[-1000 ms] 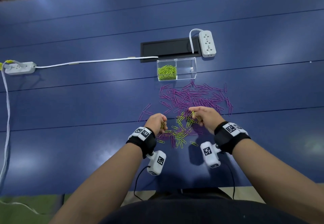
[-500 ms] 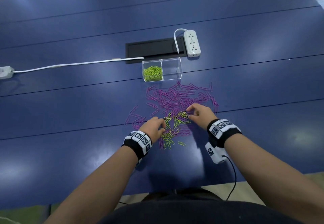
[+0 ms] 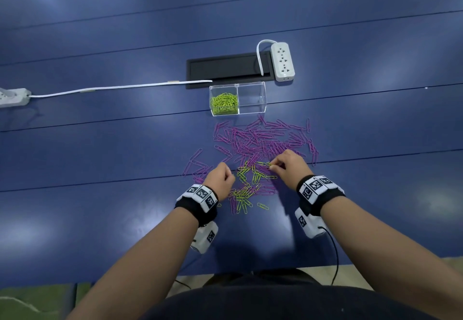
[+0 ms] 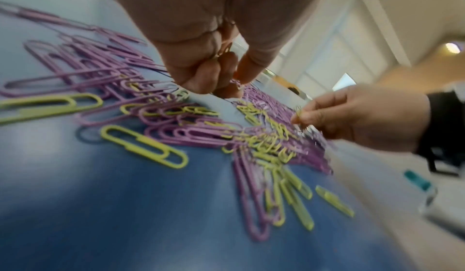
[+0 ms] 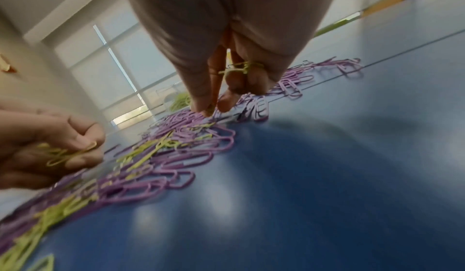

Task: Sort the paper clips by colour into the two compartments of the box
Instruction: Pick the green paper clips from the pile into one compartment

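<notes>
A clear two-compartment box point(image 3: 263, 89) stands on the blue table; its left half holds green paper clips point(image 3: 224, 104), its right half looks bare. Purple paper clips point(image 3: 263, 139) lie spread in front of it, and green ones point(image 3: 246, 184) mix with purple nearer me. My left hand point(image 3: 220, 178) hovers at the pile's left edge, fingers curled round a small bunch of green clips point(image 5: 65, 155). My right hand point(image 3: 288, 167) rests on the pile's right side, keeps green clips point(image 5: 239, 69) in its curled fingers and pinches at a green clip point(image 3: 269, 164) on the table.
A white power strip point(image 3: 282, 60) lies behind the box beside a black cable hatch point(image 3: 225, 69). A white cable point(image 3: 120, 88) runs left to another power strip point(image 3: 12, 96). The table's near edge point(image 3: 250, 269) is just above my lap.
My right hand has slid a little left onto a green clip in the pile. The left hand has lifted slightly, still holding its clips. The camera has shifted.
</notes>
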`<act>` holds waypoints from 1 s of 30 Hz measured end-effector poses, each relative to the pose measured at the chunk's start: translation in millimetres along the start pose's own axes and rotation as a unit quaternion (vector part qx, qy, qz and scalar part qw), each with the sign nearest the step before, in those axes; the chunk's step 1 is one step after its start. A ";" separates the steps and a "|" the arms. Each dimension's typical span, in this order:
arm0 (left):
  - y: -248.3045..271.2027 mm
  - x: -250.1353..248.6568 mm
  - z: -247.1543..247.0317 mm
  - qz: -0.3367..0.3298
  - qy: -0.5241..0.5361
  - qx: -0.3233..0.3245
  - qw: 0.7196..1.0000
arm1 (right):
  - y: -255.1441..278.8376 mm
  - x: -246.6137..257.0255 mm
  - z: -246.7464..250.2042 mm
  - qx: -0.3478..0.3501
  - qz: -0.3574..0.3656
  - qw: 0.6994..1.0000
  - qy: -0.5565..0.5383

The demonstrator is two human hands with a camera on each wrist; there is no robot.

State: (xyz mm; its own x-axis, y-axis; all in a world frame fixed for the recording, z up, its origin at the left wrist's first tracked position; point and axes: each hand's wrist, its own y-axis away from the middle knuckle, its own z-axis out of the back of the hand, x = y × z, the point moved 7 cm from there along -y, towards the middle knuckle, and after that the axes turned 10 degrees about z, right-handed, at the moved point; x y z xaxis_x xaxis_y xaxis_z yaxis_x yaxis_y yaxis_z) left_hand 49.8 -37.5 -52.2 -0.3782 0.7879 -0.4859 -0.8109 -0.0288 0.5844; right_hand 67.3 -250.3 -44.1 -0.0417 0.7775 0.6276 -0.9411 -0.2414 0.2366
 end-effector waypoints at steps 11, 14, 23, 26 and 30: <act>-16.3 1.3 -10.9 0.131 0.354 0.073 0.923 | 9.5 -28.3 5.6 -0.076 -0.140 0.918 -0.363; -13.8 0.7 -9.1 0.158 0.397 0.065 0.902 | 14.2 -25.2 1.1 -0.077 -0.188 0.850 -0.486; -12.7 -4.4 -5.7 0.059 0.055 -0.051 0.995 | 0.6 -5.2 -7.4 -0.017 -0.184 0.861 -0.474; -10.4 -13.5 -8.2 0.010 -0.018 -0.056 0.998 | -13.5 6.8 -2.8 0.007 -0.130 0.925 -0.357; -10.8 -24.0 -11.4 -0.028 -0.079 -0.059 0.995 | -32.2 34.7 -0.5 0.057 0.013 0.996 -0.066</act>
State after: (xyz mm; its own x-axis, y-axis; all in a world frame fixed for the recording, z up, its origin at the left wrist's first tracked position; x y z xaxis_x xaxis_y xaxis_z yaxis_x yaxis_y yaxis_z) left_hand 62.5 -63.1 -54.3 -0.2634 0.8769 -0.4021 -0.8792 -0.0467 0.4741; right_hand 96.0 -215.3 -30.2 -0.0137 0.6895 0.7242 -0.8956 -0.3305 0.2978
